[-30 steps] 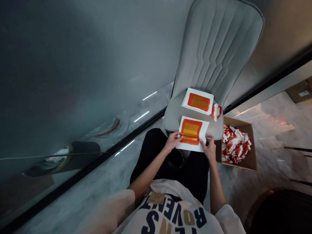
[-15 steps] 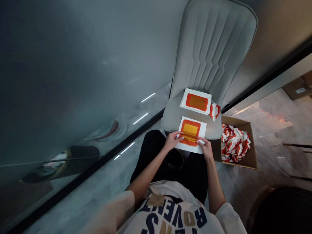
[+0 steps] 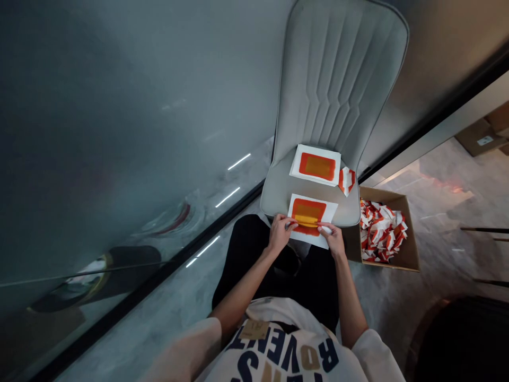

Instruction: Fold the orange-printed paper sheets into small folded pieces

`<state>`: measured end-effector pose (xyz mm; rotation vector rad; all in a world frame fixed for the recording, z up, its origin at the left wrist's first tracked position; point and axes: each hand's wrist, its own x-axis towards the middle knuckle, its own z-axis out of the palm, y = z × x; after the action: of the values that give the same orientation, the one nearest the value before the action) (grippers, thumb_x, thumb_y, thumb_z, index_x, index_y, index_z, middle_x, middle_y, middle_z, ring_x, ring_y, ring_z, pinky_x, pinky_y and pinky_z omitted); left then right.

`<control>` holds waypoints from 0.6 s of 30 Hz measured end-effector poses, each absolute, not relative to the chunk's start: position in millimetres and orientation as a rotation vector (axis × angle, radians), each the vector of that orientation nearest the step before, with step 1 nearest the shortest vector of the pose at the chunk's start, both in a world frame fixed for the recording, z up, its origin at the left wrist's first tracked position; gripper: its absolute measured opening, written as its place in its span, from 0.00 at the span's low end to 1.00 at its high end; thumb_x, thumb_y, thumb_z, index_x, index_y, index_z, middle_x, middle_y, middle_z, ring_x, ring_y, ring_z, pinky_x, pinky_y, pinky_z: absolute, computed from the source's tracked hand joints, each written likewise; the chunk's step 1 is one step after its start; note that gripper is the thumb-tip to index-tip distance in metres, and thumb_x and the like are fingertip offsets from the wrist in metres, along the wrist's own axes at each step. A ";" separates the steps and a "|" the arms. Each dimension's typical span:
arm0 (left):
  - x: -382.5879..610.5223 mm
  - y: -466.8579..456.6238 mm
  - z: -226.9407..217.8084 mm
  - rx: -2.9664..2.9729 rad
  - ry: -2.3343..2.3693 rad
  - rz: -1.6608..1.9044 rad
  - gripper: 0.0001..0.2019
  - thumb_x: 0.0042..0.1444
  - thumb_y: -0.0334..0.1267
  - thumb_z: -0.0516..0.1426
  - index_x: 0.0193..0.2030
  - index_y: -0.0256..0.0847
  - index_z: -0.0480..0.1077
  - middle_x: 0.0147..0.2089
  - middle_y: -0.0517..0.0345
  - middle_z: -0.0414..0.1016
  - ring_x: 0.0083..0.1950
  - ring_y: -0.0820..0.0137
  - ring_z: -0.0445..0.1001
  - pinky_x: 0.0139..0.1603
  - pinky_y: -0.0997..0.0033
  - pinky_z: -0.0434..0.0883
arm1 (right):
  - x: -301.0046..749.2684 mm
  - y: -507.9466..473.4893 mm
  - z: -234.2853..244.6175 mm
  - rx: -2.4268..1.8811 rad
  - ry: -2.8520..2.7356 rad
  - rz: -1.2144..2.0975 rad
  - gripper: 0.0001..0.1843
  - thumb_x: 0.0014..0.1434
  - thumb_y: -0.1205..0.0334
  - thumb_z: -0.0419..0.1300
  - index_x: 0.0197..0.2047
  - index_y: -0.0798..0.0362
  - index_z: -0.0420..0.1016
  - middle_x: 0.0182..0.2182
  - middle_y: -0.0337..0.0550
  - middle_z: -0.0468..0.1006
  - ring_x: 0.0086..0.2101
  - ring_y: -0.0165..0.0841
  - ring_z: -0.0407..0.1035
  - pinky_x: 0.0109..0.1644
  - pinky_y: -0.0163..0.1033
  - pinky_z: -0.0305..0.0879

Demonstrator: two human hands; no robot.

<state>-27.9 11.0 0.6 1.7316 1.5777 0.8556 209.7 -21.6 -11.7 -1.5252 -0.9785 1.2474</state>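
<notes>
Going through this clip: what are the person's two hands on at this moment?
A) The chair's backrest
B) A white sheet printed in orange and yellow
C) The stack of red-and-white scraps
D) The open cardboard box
B: the left hand and right hand both have their fingers on the white sheet, at the chair seat's front edge.

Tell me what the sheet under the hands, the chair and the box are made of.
Sheet: matte paper or thin card, bending softly. Chair: grey upholstery, fabric or faux leather, with stitched channels. Box: brown cardboard, dull, with folded flaps.
</notes>
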 end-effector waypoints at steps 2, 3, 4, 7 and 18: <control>-26.7 10.2 1.7 1.884 1.628 0.870 0.07 0.65 0.41 0.64 0.44 0.44 0.84 0.46 0.49 0.68 0.50 0.60 0.68 0.57 0.60 0.69 | 210.5 -21.2 -12.6 -1.512 -0.976 1.250 0.20 0.52 0.46 0.73 0.43 0.49 0.87 0.46 0.46 0.86 0.47 0.46 0.78 0.50 0.45 0.73; -26.6 11.1 2.5 1.952 1.625 0.864 0.08 0.65 0.42 0.64 0.45 0.45 0.84 0.47 0.48 0.67 0.51 0.59 0.66 0.57 0.59 0.69 | 210.9 -20.9 -13.5 -1.509 -0.977 1.250 0.20 0.52 0.45 0.72 0.43 0.49 0.86 0.46 0.46 0.86 0.47 0.45 0.78 0.49 0.45 0.73; -26.8 12.9 3.4 2.011 1.604 0.849 0.08 0.65 0.42 0.64 0.46 0.46 0.84 0.47 0.49 0.66 0.51 0.59 0.66 0.57 0.58 0.68 | 211.3 -20.4 -14.5 -1.511 -0.980 1.250 0.21 0.52 0.45 0.72 0.44 0.50 0.86 0.45 0.46 0.86 0.46 0.45 0.78 0.48 0.44 0.73; -28.5 21.7 6.2 2.121 1.506 0.771 0.07 0.65 0.43 0.64 0.46 0.49 0.84 0.48 0.51 0.71 0.51 0.59 0.66 0.56 0.57 0.65 | 212.4 -18.0 -17.4 -1.525 -0.978 1.251 0.23 0.53 0.44 0.72 0.46 0.50 0.85 0.44 0.47 0.86 0.42 0.44 0.78 0.44 0.43 0.73; -28.2 37.6 9.1 2.116 1.361 0.646 0.07 0.68 0.39 0.62 0.45 0.46 0.83 0.43 0.56 0.80 0.48 0.64 0.74 0.53 0.59 0.61 | 204.5 -22.9 5.1 -1.888 -1.597 0.235 0.28 0.62 0.41 0.66 0.60 0.47 0.79 0.52 0.55 0.70 0.50 0.47 0.65 0.56 0.53 0.64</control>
<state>-28.2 37.6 9.1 2.1158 1.3607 0.6457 204.5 -22.9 5.1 -1.8878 -1.5973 0.2348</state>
